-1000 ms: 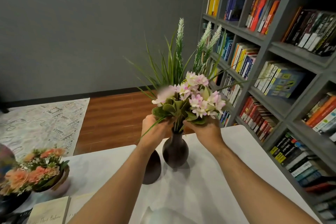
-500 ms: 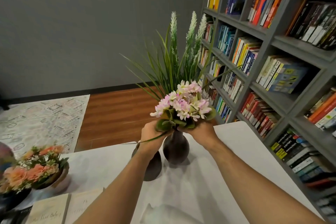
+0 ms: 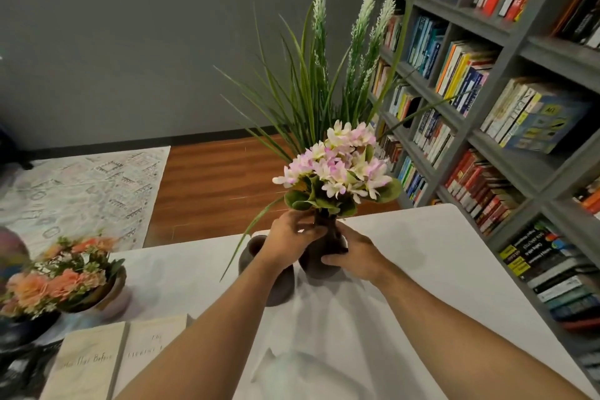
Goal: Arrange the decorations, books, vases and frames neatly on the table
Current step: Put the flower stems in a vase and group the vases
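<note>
Head view: both hands have dropped from the flowers [image 3: 337, 169] to the vase [image 3: 319, 265] since a sec ago. Left hand [image 3: 289, 242] fingers grasp the neck, right hand [image 3: 355, 255] fingers wrap the belly. Vase stands on the desk [image 3: 406, 269] near the far edge, bouquet seated in it, upright. Means the stems look set; next is likely nudging the vase into place. Second vase [image 3: 256, 256] w/ tall grass [image 3: 311, 81] sits just left, touching or nearly, partly behind the left wrist, so it could get knocked. Orange-flower bowl [image 3: 94, 286] at the left edge, books [image 3: 107, 360] at the near-left corner, well apart. Bookshelf [image 3: 506, 101] beyond the right edge.
</note>
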